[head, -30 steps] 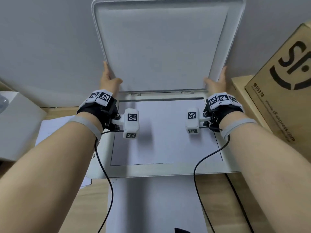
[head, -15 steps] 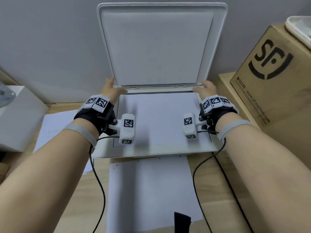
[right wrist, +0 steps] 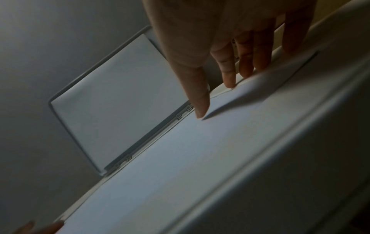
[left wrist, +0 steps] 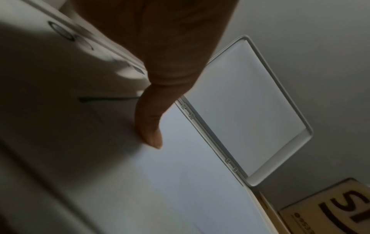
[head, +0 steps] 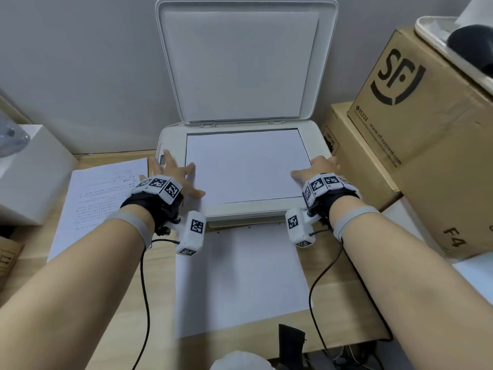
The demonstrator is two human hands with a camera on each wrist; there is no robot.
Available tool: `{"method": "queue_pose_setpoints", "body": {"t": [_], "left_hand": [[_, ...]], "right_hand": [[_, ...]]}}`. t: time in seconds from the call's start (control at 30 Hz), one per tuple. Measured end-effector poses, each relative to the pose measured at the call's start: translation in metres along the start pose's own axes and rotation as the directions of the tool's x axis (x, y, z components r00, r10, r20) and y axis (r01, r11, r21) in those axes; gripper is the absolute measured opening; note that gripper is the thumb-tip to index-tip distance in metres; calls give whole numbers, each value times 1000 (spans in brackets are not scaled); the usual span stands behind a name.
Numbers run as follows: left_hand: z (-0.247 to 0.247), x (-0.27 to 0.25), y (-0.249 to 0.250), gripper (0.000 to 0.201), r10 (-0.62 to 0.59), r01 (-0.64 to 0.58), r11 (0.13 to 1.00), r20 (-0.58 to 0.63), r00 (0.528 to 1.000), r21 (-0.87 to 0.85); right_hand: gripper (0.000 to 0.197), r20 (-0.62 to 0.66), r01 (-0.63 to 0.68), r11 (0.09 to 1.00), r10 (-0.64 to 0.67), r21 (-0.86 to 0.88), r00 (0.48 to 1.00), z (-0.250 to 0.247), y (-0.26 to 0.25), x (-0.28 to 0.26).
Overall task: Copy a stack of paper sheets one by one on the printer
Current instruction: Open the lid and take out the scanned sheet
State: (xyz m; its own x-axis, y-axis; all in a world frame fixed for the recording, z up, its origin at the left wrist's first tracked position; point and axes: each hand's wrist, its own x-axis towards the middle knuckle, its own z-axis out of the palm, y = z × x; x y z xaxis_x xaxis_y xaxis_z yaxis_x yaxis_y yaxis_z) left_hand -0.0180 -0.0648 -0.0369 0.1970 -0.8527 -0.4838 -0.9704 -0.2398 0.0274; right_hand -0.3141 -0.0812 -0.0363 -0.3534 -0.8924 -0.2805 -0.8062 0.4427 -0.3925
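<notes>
The white printer stands against the wall with its lid raised upright. A white sheet lies face down on the scanner glass. My left hand has its fingers spread at the sheet's left edge, thumb over the paper. My right hand is at the sheet's right edge. In the right wrist view its straight fingers touch that edge, which bulges up slightly, and the thumb hovers above the sheet. Neither hand grips anything.
A printed sheet lies on the wooden desk left of the printer. A blank sheet lies in front of it. Stacked cardboard boxes crowd the right, with a tray on top. A white box stands at the left.
Both hands let go of the lid's sides and came down to the left and right edges of the sheet on the glass. The lid stays raised.
</notes>
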Motion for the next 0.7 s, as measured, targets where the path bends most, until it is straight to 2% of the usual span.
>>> {"method": "queue_pose_setpoints", "body": {"t": [0.17, 0.37, 0.43, 0.47, 0.53, 0.6, 0.7], "left_hand": [[-3, -8, 2, 84, -9, 9, 1000, 22, 1000, 8], [-8, -10, 5, 84, -9, 6, 998, 50, 999, 58], [-6, -7, 3, 84, -12, 11, 999, 52, 999, 33], [-4, -6, 1, 84, -8, 7, 1000, 51, 999, 15], [1, -3, -1, 85, -2, 3, 999, 45, 999, -34], [5, -2, -3, 85, 15, -13, 995, 14, 1000, -102], [10, 2, -10, 92, 78, -88, 978, -57, 995, -188]], "right_hand": [[52, -24, 18, 993, -21, -116, 999, 5, -6, -5], [54, 22, -13, 999, 14, -43, 1000, 5, -10, 0], [49, 72, 14, 999, -17, 46, 997, 4, -10, 0], [39, 69, 40, 993, -48, 113, 996, 5, -9, 0], [20, -17, 102, 968, -101, 230, 995, 7, -6, -4], [22, -93, 146, 937, -123, 317, 988, 8, -4, -10], [30, -108, 203, 843, -172, 498, 979, 4, 2, -19]]}}
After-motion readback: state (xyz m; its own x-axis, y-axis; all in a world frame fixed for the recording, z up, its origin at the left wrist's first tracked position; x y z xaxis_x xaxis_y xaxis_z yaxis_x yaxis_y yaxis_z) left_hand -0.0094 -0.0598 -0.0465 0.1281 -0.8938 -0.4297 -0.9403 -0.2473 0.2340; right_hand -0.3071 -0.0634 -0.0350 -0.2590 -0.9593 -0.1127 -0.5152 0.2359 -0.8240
